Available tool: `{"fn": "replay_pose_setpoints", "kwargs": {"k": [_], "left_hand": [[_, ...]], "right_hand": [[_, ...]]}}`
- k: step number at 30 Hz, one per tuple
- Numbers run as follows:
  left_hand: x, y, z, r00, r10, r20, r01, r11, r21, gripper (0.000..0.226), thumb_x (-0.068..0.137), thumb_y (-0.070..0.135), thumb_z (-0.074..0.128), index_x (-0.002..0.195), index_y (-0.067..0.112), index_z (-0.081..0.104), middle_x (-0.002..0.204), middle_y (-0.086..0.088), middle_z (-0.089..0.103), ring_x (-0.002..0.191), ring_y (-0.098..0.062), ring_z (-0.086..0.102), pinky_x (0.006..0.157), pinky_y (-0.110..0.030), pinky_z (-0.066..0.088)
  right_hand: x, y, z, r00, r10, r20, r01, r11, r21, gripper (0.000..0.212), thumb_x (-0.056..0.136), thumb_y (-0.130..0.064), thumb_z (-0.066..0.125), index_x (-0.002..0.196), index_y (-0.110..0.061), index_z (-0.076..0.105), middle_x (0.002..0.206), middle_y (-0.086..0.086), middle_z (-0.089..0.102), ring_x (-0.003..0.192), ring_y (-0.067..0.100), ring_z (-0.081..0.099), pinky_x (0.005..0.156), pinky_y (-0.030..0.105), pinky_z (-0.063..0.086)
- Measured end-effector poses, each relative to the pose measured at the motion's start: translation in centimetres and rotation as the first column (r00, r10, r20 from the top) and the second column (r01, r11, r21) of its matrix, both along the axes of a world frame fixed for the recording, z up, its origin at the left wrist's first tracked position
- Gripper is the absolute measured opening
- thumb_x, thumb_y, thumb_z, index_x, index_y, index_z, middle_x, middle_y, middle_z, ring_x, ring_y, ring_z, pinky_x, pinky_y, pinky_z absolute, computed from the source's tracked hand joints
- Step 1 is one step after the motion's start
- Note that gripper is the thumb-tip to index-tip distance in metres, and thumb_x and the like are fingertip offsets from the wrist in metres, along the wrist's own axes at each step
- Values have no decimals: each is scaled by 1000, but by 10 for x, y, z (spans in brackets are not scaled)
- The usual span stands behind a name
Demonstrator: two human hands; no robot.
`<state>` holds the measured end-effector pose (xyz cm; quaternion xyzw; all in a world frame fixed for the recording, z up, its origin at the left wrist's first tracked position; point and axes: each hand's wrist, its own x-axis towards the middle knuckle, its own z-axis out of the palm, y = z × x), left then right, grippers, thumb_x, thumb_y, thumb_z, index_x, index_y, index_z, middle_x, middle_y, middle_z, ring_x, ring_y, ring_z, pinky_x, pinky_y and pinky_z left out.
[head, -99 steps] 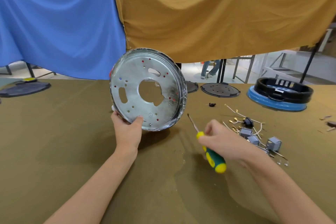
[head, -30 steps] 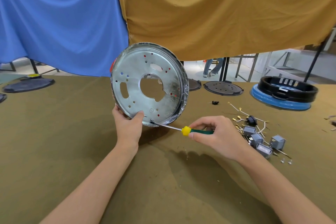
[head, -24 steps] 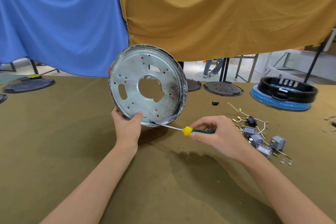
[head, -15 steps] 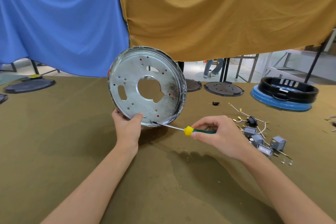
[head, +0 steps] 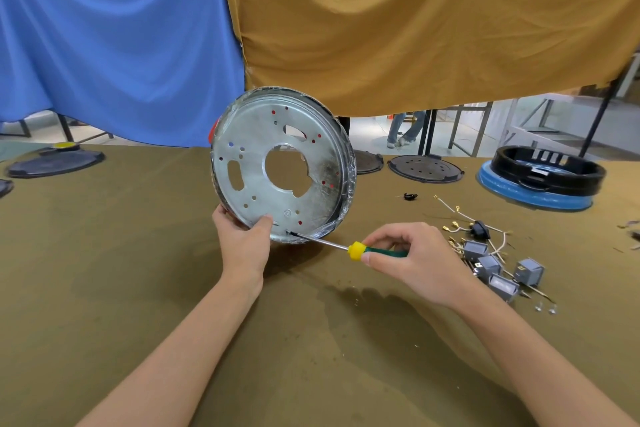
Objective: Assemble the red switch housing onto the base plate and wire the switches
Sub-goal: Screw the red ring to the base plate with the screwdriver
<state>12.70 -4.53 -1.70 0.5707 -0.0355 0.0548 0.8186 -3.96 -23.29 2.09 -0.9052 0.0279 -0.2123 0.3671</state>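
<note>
The left hand (head: 242, 239) grips the near-left rim of the round base plate (head: 282, 168), holding it upright on edge above the worktop (head: 104, 270), its flat perforated face turned toward the camera. A sliver of the red switch housing (head: 212, 131) peeks from behind its left edge. The right hand (head: 412, 262) curls round the screwdriver (head: 346, 247); its long axis runs left to right, tip pointing left against the plate's lower edge. The grey switches (head: 498, 270) and wires lie right of that hand.

Workshop: cloth-covered bench (head: 104, 288), loose parts (head: 491, 263), metal frames (head: 471, 128).
</note>
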Motion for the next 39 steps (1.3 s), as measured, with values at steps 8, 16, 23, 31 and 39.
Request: {"fn": "replay_pose_setpoints", "kwargs": {"k": [8,16,23,31,39], "left_hand": [[-2,-1,-2,996,55,75,-60,996,66,57,83,-3,65,122,27,37,116,5,58,110,-16,61,102,-44,51],[-5,-2,-3,987,36,157,-63,984,169,66,85,-5,63,138,21,32,130,1,56,120,-16,58,109,-42,45],[-6,0,-2,989,40,141,-67,979,194,67,85,-3,63,139,22,33,129,3,57,118,-15,58,108,-42,45],[-8,-1,-2,987,24,159,-60,973,223,68,86,-3,63,141,21,31,131,2,57,120,-15,58,109,-41,45],[-10,-1,-1,986,18,168,-60,967,246,69,86,-3,64,141,20,30,131,-1,57,119,-17,58,108,-40,45]], "right_hand": [[-5,15,0,993,-49,110,90,908,-408,19,85,-38,73,102,-29,73,93,-15,61,75,6,58,68,25,47],[-2,22,1,977,-154,147,164,985,-58,10,76,-33,83,77,-29,74,76,-13,66,65,2,53,60,15,36],[-9,14,11,998,70,-6,-70,993,-93,33,79,-7,70,97,-34,77,93,-11,58,79,9,57,67,12,40],[-2,13,5,989,-113,100,98,984,146,6,85,-30,75,84,-28,70,79,-9,69,60,21,64,58,43,58],[0,12,6,961,-228,155,211,970,122,19,88,-37,70,76,-23,64,68,-1,68,54,18,64,58,39,54]]}}
